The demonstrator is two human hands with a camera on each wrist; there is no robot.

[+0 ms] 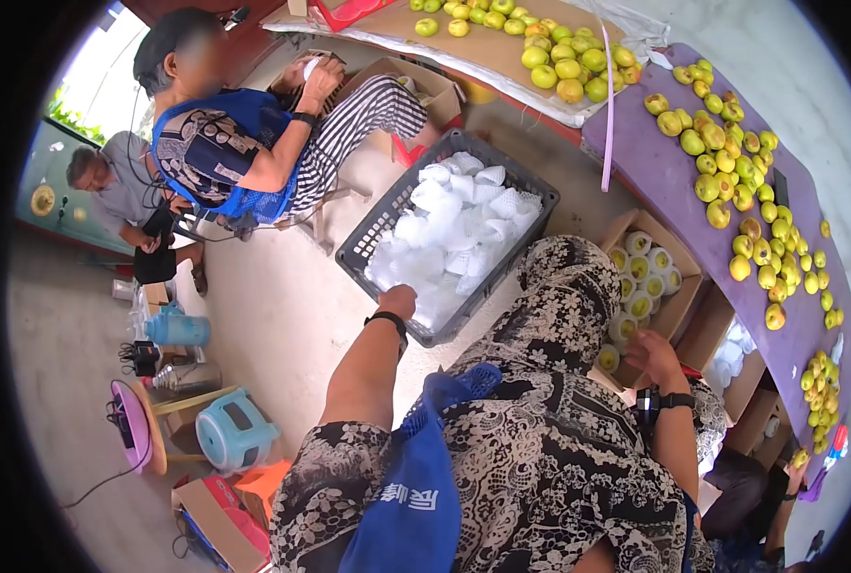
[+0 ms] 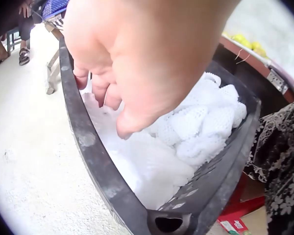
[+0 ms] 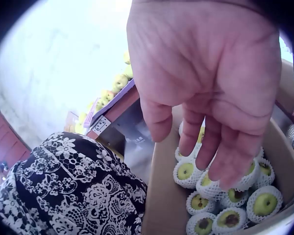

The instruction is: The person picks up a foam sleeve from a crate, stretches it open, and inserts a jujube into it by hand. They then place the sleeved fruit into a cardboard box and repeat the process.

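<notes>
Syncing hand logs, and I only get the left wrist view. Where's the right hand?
Observer: The right hand is at an open cardboard box.
Operator: What's in that box?
Observer: Green fruit, packed close together, each visible piece in a white foam net.
Operator: Is that hand gripping any of it?
Observer: It doesn't look so; in the right wrist view its fingers hang loosely, with no fruit between them. Whether a fingertip touches the fruit, I can't tell.
</notes>
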